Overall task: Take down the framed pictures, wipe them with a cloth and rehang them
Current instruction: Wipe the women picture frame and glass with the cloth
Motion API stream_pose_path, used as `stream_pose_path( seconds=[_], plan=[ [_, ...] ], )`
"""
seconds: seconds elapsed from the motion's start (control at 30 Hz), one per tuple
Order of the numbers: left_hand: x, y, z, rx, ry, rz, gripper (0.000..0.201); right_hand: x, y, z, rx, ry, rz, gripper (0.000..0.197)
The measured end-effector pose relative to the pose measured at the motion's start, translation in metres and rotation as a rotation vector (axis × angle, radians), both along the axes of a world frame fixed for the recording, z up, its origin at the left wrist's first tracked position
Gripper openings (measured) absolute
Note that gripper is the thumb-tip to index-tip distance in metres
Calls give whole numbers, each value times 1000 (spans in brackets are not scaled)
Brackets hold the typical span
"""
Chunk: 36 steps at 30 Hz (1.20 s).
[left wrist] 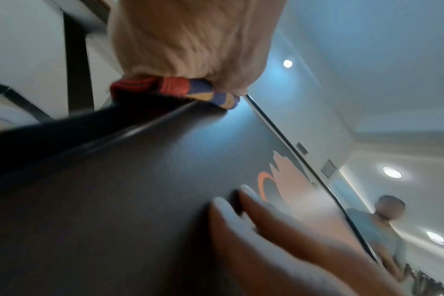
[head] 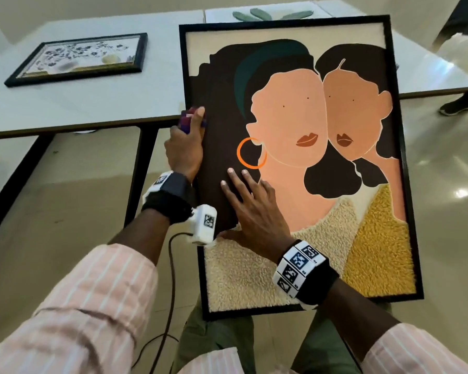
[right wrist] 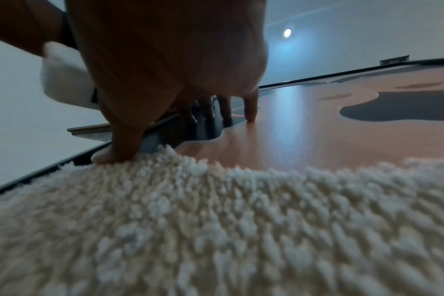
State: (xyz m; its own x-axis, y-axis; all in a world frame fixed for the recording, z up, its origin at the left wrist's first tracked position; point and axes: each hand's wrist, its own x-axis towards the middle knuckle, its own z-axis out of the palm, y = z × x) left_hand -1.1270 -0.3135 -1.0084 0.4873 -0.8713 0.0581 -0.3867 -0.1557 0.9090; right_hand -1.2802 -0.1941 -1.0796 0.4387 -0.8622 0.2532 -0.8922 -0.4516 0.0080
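**Large portrait held across the lap, cloth pressed to its left edge**

Seen from above: a large framed picture (head: 295, 163) in a thin black frame, showing two stylised faces with dark hair, an orange hoop earring, and tufted cream and mustard patches along its lower part. Propped at a tilt, lower edge over green-trousered knees, upper edge leaning on the near edge of the white table (head: 65, 103).

At the picture's left edge, about halfway up: left hand (head: 184, 149), fingers curled round a bunched cloth (head: 191, 117) in red, blue and purple, thumb up over it, cloth pressed against the dark part of the picture. In the left wrist view, cloth (left wrist: 175, 90) squeezed beneath the palm, right on the frame's edge.

Lower on the picture, just right of the left hand: right hand (head: 251, 209), laid flat and spread wide, holding nothing. Fingertips (right wrist: 250, 116) touched the smooth surface near the hoop earring; thumb sank into the cream tufting.

Beyond the picture's left side, well apart on the table: a smaller framed picture (head: 79, 59), black-framed, lying flat, face up. Marker bands strapped on both wrists; pink striped sleeves pushed back.
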Motion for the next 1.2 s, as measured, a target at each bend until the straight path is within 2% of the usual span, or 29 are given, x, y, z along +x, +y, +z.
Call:
stream_pose_path(
  seconds=[0.07,0.13,0.2,0.23,0.4,0.5,0.6,0.77,0.97,1.2],
  plan=[
    [-6,-3,2,-11,1,18,74,-1,-3,6,-16,-40,14,94],
    [-7,4,-5,-20,-26,-14,70,0,-16,20,-69,-169,27,70],
    [-4,9,-9,-34,-34,-36,69,6,-37,44,-138,-297,-7,47],
    [-3,10,-7,-39,-34,-43,70,10,-52,60,-163,-321,-44,43],
    [-3,23,8,-131,-79,-63,62,32,-132,161,-259,-360,-126,58],
    [0,37,15,-182,-87,-39,55,36,-168,216,-236,-240,-186,83],
    [3,49,24,-233,-41,-42,46,29,-185,252,-243,-162,-236,106],
    [5,52,42,-278,7,-106,50,26,-177,266,-314,-182,-240,102],
    [12,1,125,-280,60,-110,69,27,-164,272,-390,-243,-214,92],
    [3,33,84,-267,71,-115,60,25,-160,269,-383,-235,-229,88]
  ],
)
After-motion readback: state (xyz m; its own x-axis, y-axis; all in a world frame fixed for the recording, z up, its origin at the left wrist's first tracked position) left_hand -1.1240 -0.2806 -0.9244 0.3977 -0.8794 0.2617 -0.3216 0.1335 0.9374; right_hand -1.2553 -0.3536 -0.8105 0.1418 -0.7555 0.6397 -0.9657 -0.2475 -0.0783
